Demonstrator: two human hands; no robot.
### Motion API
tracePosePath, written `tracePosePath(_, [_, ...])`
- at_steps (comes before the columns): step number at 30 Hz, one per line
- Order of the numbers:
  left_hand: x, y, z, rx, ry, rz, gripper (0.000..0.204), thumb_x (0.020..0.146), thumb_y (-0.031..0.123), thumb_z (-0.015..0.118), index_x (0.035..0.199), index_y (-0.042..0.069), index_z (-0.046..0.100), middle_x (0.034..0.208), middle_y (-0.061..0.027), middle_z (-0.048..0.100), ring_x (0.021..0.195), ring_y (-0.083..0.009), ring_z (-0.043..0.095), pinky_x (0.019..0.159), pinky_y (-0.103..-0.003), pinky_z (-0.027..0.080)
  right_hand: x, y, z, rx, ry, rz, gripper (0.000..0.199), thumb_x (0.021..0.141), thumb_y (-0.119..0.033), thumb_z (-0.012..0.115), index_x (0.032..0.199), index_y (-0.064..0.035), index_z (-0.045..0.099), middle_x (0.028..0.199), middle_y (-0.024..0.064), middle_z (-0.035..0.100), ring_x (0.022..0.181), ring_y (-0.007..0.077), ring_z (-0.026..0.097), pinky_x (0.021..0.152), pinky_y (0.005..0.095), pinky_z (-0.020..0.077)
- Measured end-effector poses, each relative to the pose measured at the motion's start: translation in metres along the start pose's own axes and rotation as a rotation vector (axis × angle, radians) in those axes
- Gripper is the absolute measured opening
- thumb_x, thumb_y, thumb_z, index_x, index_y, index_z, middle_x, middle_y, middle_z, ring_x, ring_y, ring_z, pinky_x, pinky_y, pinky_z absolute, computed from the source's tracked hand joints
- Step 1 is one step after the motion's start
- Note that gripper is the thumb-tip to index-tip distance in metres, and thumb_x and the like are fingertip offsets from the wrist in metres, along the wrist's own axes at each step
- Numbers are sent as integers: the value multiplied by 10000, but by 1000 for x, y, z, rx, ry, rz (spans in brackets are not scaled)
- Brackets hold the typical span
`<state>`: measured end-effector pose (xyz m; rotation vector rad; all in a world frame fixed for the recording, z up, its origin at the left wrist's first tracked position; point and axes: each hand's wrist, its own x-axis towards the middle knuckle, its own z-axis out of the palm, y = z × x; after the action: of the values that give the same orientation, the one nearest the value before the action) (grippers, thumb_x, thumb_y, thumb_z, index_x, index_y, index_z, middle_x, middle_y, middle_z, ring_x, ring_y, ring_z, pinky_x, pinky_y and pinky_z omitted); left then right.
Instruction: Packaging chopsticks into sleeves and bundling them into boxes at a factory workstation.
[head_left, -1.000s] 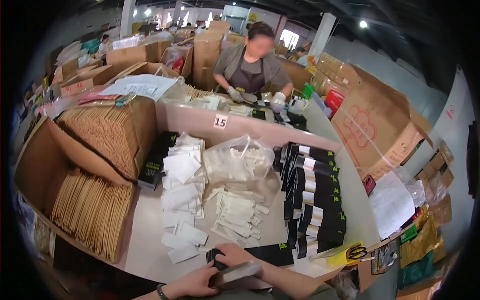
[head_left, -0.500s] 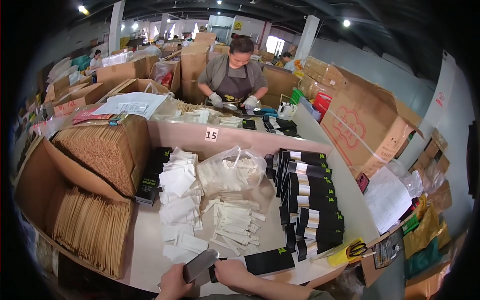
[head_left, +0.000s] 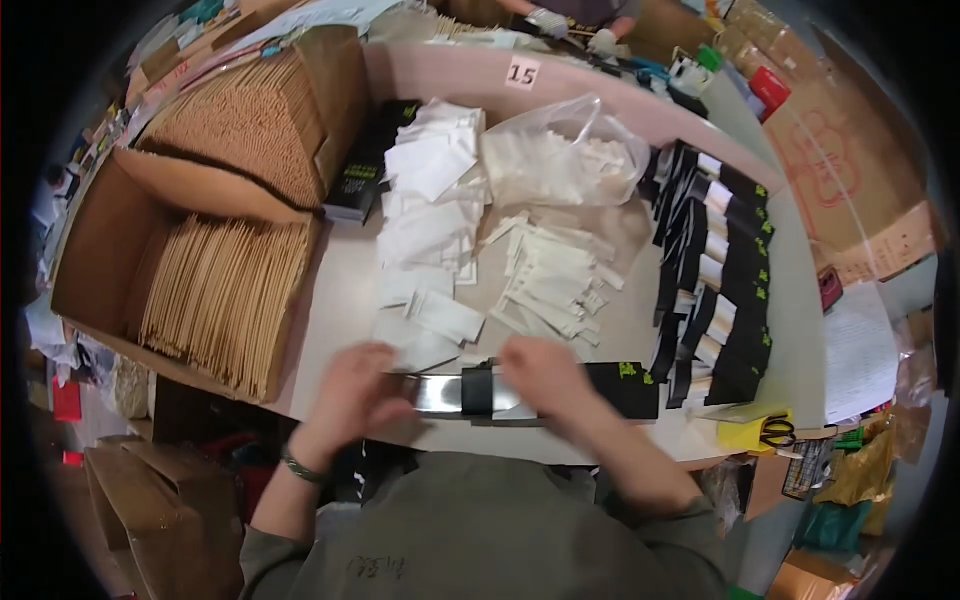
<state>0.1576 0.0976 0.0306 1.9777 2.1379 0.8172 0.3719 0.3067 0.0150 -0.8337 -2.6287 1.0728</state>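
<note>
Filling the left side, an open cardboard box (head_left: 105, 235) held a tight row of thin tan sticks (head_left: 225, 310); just behind it rose a second tan stack (head_left: 245, 120). Next came black packets (head_left: 362, 180), then a spread of white packets (head_left: 430, 235) running down toward the near edge of the table (head_left: 335, 300). The left hand (head_left: 362, 392) was bent at the left end of a shiny metal piece (head_left: 438, 394), thumb apart from the fingers (blur hid the hold, so I could not tell whether it gripped). Half a second earlier that piece had been tilted up in the left hand; now it lay level along the near edge, a black band (head_left: 478, 391) around it. Pale strips (head_left: 555, 280) and a clear bag (head_left: 565, 155) lay beyond. The right hand (head_left: 535, 375) curved down just right of the band, its grip hidden; it had come over the left part of a black sleeve (head_left: 622, 390), which earlier lay clear of it. Farther right stood banded black sleeves (head_left: 715, 290), with scissors (head_left: 778, 432) in a yellow holder (head_left: 742, 434) nearer the edge.
</note>
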Motion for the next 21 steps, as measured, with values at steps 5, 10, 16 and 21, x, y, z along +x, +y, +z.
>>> tracePosePath(5, [-50, -111, -61, 458, 276, -670, 397, 825, 178, 715, 1162, -8, 616, 1037, -204, 636, 939, -379, 622, 803, -421, 506, 42, 73, -41, -256, 237, 41, 183, 822, -224, 668, 863, -48, 642, 819, 155, 651, 787, 354, 633, 705, 437, 496])
tracePosePath(10, [-86, -145, -62, 332, 154, -809, 313, 871, 146, 648, 1142, -10, 641, 961, -207, 655, 890, -385, 635, 775, -441, 501, 42, 77, -40, -257, 164, 135, 164, 784, -190, 719, 818, -37, 669, 796, 145, 616, 784, 349, 609, 703, 427, 487])
tracePosePath(16, [-87, -147, -62, 375, 259, -707, 264, 914, 112, 587, 1133, -31, 626, 965, -231, 648, 910, -414, 614, 792, -444, 503, 41, 27, -25, -482, 253, -98, 121, 817, -164, 689, 836, -48, 720, 777, 140, 611, 768, 342, 608, 727, 416, 490])
tracePosePath(21, [-56, -115, -58, 167, 746, -722, 251, 999, 101, 482, 1197, -36, 550, 896, -157, 635, 796, -262, 629, 709, -348, 496, 56, -5, 46, -212, 30, -223, 129, 840, -150, 647, 868, -32, 690, 784, 187, 635, 806, 377, 615, 748, 460, 489])
